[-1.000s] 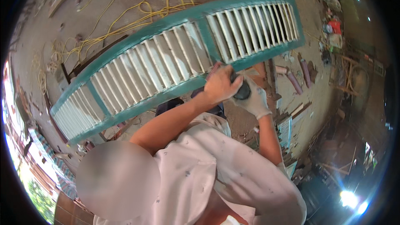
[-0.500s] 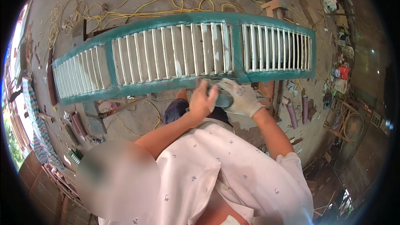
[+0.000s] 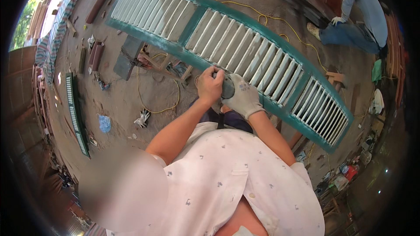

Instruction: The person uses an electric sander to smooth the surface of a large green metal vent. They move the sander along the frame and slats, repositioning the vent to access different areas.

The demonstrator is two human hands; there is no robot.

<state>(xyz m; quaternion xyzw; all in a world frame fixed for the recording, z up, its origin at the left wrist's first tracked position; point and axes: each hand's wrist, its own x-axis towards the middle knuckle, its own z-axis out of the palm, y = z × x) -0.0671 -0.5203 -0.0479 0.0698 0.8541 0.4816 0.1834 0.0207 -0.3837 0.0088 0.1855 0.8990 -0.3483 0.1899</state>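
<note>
Mid-frame: I see gloved right hand (image 3: 243, 95) clasping dark tool (image 3: 228, 88); bare left hand (image 3: 210, 86) curled against it, firmness I cannot tell. Green slatted panel (image 3: 192, 26) slants from upper left to right.

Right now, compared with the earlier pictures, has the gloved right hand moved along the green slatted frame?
Yes: the right hand has moved left along the green slatted frame, farther from its right-hand divider.
</note>
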